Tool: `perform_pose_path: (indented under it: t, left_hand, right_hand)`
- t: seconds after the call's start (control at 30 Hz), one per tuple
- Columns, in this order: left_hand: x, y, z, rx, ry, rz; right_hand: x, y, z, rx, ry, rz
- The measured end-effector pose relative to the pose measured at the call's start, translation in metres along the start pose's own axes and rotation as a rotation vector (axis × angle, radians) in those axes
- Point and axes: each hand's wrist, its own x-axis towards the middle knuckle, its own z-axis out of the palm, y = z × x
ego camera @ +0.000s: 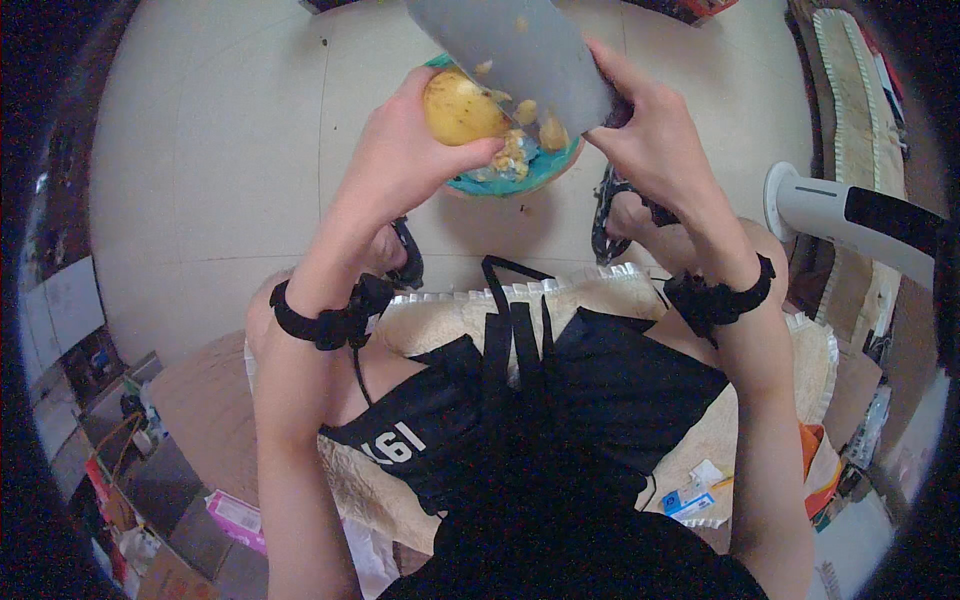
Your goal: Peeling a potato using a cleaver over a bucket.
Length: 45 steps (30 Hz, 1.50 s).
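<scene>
My left hand (401, 154) grips a yellow potato (459, 112), its thumb along the lower side. Dark specks and a pale patch show on the potato's skin. In my right hand (656, 127) is a wide-bladed cleaver (517, 56), held near its dark handle, which the fingers mostly hide. The blade's edge lies against or very close to the potato's right side; I cannot tell if it cuts in. Thin peel pieces (553, 133) cling to the blade. Under both hands stands a round bin (491, 187) lined with teal plastic, with peelings (512, 156) inside.
My feet in dark slippers (609, 225) flank the bin on the tiled floor (210, 150). A white appliance (810, 199) with a dark panel stands at the right. Beneath me is a frilled cream seat cover (420, 319). A pink box (236, 517) and a blue packet (686, 506) lie beside me.
</scene>
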Motion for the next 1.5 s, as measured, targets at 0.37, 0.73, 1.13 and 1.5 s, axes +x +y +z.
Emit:
perform_pose_path:
  t: [0.37,0.73,1.13,1.5]
  left_hand:
    - [0.0,0.001,0.001,-0.012,-0.001,-0.015]
    - [0.002,0.001,0.004,-0.067,0.061,-0.037]
    - [0.004,-0.002,0.02,-0.021,-0.077,-0.005]
    - [-0.003,0.003,0.011,-0.013,-0.014,0.028]
  right_hand:
    - [-0.003,-0.008,0.001,-0.024,-0.024,0.005]
    - [-0.001,-0.005,0.006,0.063,-0.003,-0.025]
    - [0.001,-0.006,0.008,0.133,-0.1,0.059]
    - [0.006,-0.038,-0.018,0.415,0.013,0.257]
